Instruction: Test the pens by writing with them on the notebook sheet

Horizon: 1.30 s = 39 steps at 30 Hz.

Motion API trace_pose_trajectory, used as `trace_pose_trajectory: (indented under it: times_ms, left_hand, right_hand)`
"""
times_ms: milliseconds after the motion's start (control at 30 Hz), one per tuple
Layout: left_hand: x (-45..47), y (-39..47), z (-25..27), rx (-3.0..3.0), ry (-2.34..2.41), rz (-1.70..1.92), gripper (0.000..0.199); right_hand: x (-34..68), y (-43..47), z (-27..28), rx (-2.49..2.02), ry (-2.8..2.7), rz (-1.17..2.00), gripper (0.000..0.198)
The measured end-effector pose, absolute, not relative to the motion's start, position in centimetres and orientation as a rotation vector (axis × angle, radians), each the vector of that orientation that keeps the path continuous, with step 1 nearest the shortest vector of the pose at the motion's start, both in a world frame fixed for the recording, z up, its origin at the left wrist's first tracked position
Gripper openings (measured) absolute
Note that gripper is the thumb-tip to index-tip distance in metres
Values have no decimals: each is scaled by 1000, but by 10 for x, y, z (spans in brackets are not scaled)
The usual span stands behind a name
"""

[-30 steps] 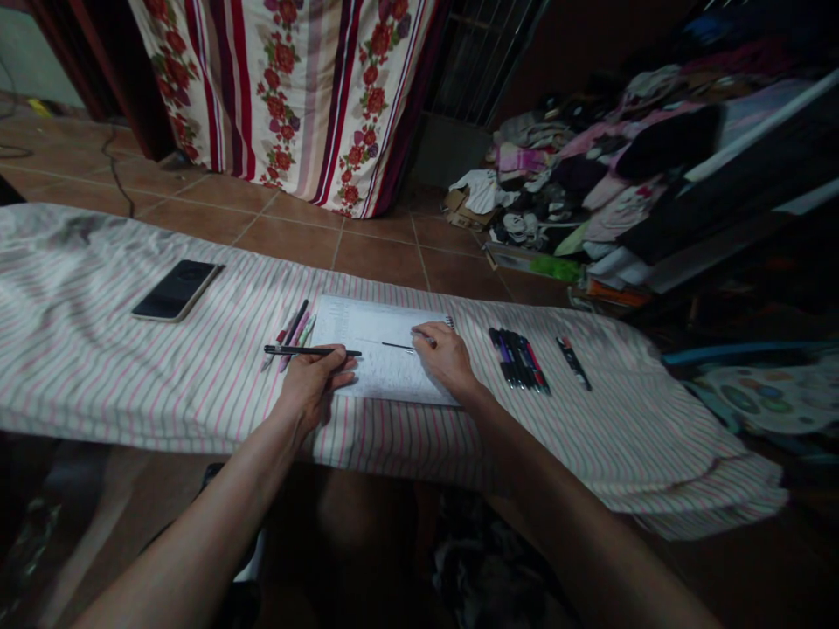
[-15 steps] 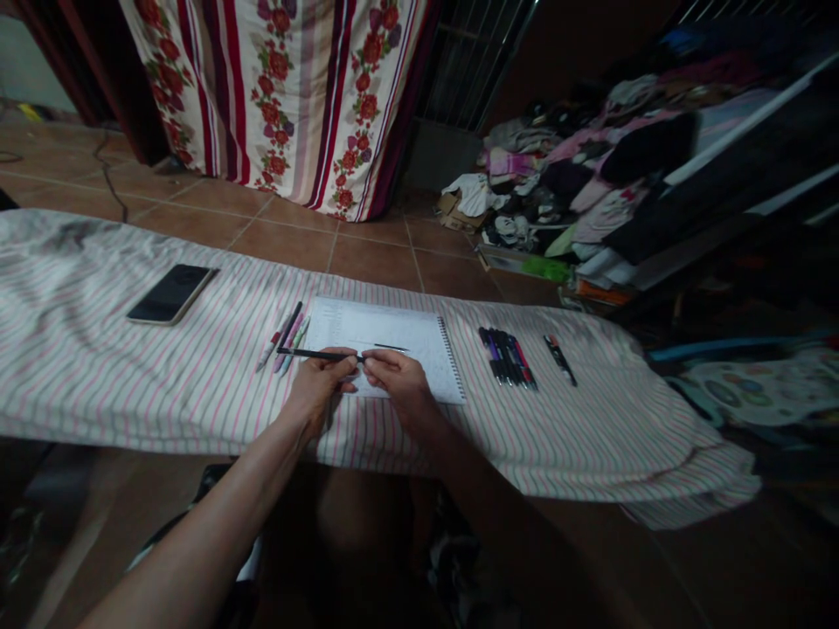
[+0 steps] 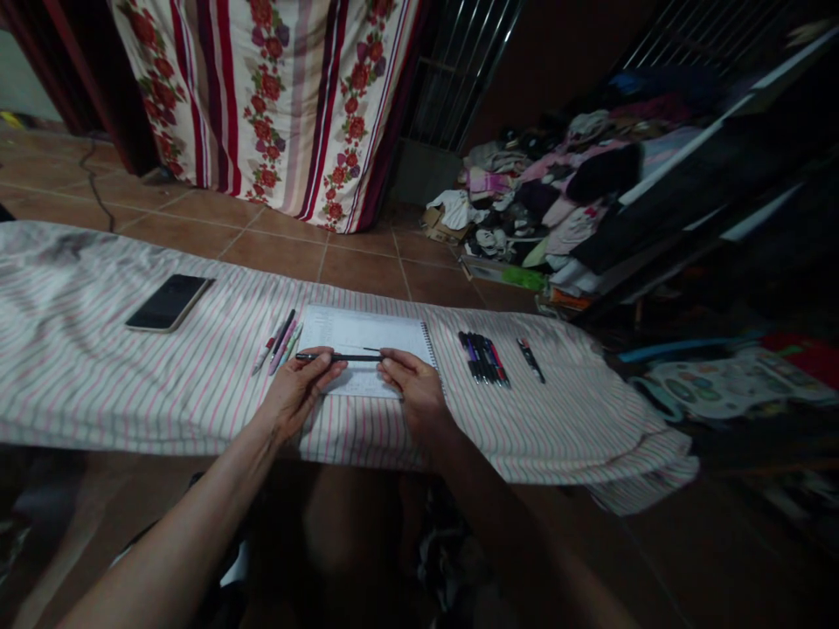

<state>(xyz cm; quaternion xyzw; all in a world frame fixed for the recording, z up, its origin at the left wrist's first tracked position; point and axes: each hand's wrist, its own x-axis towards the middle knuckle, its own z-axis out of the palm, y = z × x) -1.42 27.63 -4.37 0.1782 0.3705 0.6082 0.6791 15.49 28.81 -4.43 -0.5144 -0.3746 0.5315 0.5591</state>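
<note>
A black pen is held level above a spiral notebook. My left hand pinches it toward its left end, and my right hand grips its right end between thumb and fingers. Whether the pen is in one piece or parted, I cannot tell. Just beyond my right fingers, a thin dark stick-like piece lies on the page. Left of the notebook several coloured pens lie side by side. To its right is a row of several dark pens, with a separate black pen-like piece farther right.
A phone lies on the left of the striped cloth covering the table. Beyond the table are a tiled floor, a floral curtain and a heap of clothes. A patterned pale object stands off the right end.
My hands have moved apart along the black pen, my left hand going left. More of the pen's middle shows between them. The view has shifted slightly to the right.
</note>
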Motion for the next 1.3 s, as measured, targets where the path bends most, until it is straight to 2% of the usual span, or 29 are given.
trace_pose_trajectory:
  times_ms: [367, 533, 733, 967, 1300]
  left_hand:
    - [-28, 204, -5, 838, 827, 1133, 22]
    - [-35, 155, 19, 1116, 1119, 1132, 30]
    - [-40, 87, 35, 1433, 1340, 1434, 17]
    - [-42, 42, 35, 1521, 1408, 1471, 18]
    - [-51, 16, 33, 1357, 1463, 1376, 20]
  right_hand:
    - [139, 206, 34, -995, -833, 1340, 25]
    - [132, 169, 55, -990, -876, 1334, 24]
    - [118, 128, 68, -967, -894, 1364, 20]
    - [109, 94, 75, -959, -961, 1380, 16]
    - [103, 72, 82, -920, -1008, 1516, 24]
